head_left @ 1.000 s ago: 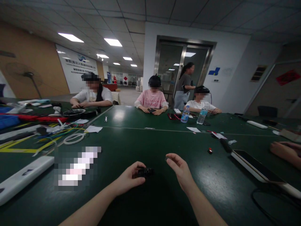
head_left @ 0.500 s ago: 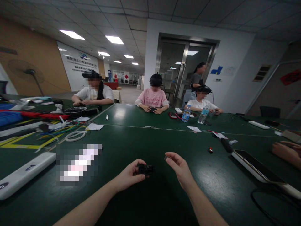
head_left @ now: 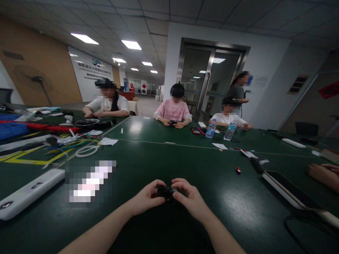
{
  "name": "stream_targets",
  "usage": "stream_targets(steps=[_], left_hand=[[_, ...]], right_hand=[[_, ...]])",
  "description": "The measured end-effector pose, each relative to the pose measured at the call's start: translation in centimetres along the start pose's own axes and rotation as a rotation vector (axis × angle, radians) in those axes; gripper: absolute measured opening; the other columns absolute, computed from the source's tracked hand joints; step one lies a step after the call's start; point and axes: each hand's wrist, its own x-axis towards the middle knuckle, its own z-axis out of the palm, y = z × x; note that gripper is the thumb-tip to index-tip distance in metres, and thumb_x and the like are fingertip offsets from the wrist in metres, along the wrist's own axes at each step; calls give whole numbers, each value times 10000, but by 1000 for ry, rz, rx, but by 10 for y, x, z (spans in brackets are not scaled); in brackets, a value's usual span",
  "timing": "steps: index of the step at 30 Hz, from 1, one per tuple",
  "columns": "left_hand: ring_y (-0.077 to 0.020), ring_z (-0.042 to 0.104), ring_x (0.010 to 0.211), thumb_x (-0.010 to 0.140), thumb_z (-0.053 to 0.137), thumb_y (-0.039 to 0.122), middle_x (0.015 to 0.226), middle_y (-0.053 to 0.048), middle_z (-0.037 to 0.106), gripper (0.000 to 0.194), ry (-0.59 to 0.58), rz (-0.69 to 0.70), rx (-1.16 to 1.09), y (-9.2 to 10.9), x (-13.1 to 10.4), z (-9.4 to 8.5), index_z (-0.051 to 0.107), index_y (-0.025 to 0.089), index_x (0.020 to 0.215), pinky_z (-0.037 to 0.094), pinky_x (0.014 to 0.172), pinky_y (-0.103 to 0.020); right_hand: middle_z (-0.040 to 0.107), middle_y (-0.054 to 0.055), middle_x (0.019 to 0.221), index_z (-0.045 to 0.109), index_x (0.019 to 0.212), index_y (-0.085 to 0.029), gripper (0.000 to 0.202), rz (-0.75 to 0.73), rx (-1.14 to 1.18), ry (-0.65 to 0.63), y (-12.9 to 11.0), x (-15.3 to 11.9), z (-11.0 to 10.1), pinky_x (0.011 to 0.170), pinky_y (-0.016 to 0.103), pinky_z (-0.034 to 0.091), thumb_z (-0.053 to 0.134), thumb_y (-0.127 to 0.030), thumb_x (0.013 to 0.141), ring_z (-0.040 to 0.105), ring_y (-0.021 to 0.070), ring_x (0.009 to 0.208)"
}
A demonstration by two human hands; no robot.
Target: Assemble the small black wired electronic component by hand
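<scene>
My left hand (head_left: 149,195) is closed around a small black device (head_left: 162,191), whose exact kind I cannot make out. Thumb and fingers of my right hand (head_left: 188,194) pinch a small greyish piece (head_left: 174,189) at the device's right end. Both hands are close together above the dark green table (head_left: 148,229). Fingertips partly cover the device and the piece, so whether the two are joined cannot be seen. A small red and black object (head_left: 238,170) lies on the table to the right of my hands.
On the left are a white power bank-like bar (head_left: 31,194), a blurred bright panel, a coiled white cable (head_left: 87,151) and a blue bin (head_left: 13,130). A phone (head_left: 293,188) lies at right, near another person's hand (head_left: 324,176). Bottles (head_left: 211,128) and seated people are across the table.
My right hand has moved left, bringing the small greyish piece to the black device. My left hand stays nearly in place. A standing person in the background has moved right.
</scene>
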Motion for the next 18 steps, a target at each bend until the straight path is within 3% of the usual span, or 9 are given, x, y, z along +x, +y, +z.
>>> stream_targets(steps=[6,18], left_hand=[[-105,548,706,743,667,226,834,27,563,368,19,-16,16,3,0,1,461,196,1047,388,613,-227],[-114,544,742,764,649,227,874,16,561,372,8,-30,23,1,-2,0,448,208,1077,398,642,-244]], right_hand=[[537,37,1128,637,937,-258,182,3,-141,-59,-2,0,13,962,391,373,603,-302,764,503,212,1087],[565,30,1091,629,931,-241,166,29,-93,-37,0,0,15,913,356,414,594,-278,774,540,197,1029]])
